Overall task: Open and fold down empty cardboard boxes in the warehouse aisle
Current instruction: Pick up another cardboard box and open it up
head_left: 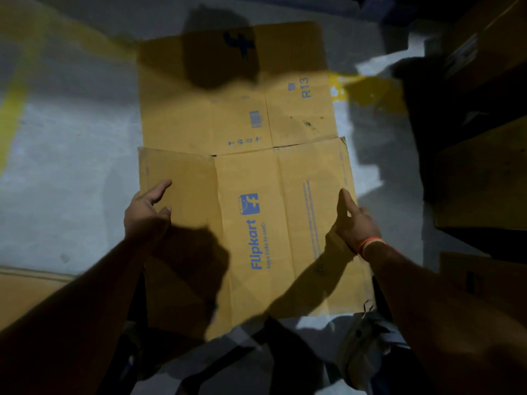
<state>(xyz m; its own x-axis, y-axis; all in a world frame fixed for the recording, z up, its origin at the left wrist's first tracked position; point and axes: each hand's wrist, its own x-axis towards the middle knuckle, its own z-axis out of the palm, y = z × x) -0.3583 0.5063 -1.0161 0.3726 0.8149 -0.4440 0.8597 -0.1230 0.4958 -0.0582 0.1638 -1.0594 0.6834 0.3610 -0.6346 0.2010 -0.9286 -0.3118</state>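
A flattened brown cardboard box (pixel 251 235) with blue Flipkart print lies in front of me, overlapping the near end of another flattened brown box (pixel 228 109) marked R13 that lies flat on the grey floor. My left hand (pixel 147 212) is at the near box's left edge with fingers loosely spread, and I cannot tell whether it touches the cardboard. At the right edge, my right hand (pixel 355 223), with an orange wristband, has its fingers extended along the cardboard. Neither hand curls around the board.
Brown cartons (pixel 482 172) stand stacked along the right side in shadow. A yellow floor line (pixel 14 104) runs at the left, and a yellow patch (pixel 370 89) lies right of the far box. More cardboard (pixel 25 292) sits at the lower left. My legs are below the box.
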